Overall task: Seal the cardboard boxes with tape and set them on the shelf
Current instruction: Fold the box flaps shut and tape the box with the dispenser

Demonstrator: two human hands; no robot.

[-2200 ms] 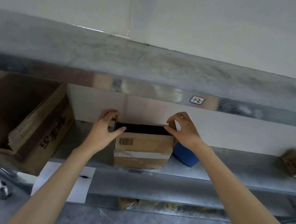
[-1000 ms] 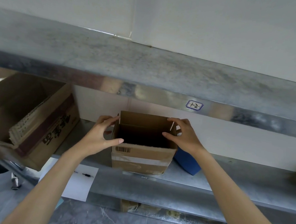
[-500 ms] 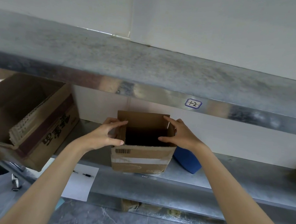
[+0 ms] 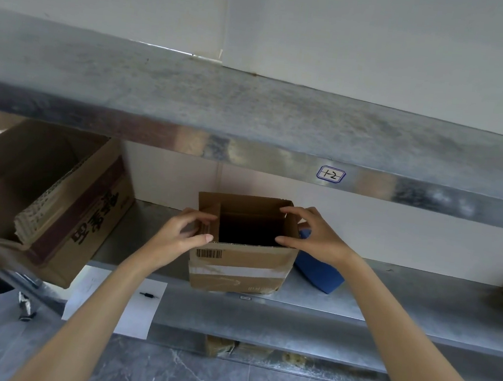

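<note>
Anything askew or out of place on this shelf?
Yes: the large box at left lies on its side, jutting past the shelf edge. The small box, gripped by left hand and right hand, stands open-topped.

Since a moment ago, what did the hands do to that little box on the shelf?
The back flap of the cardboard box came up, so its top now stands open. The left hand and right hand shifted from its top corners to pinch the side flaps. The box stayed on the shelf beside the blue thing.
</note>
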